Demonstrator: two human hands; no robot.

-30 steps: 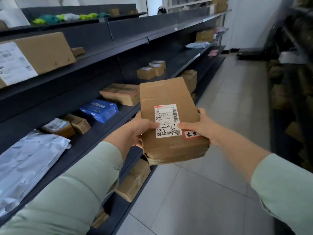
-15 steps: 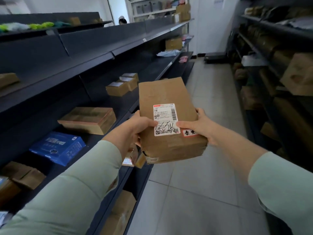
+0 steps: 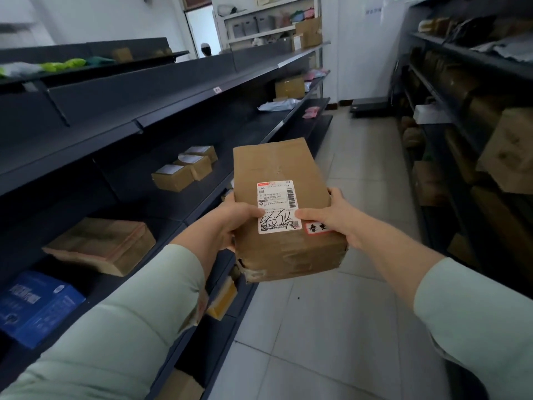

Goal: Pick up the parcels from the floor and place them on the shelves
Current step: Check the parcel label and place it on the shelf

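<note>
One brown parcel (image 3: 284, 209) is held in the air over the aisle floor (image 3: 331, 327), beside the left shelves (image 3: 161, 111). The left hand (image 3: 230, 223) and right hand (image 3: 336, 217) clamp its two sides, thumbs pressed on the label (image 3: 277, 206). Three small boxes (image 3: 184, 168) sit near the shelf's front edge, then one flat box (image 3: 101, 245) and one blue box (image 3: 34, 307).
</note>
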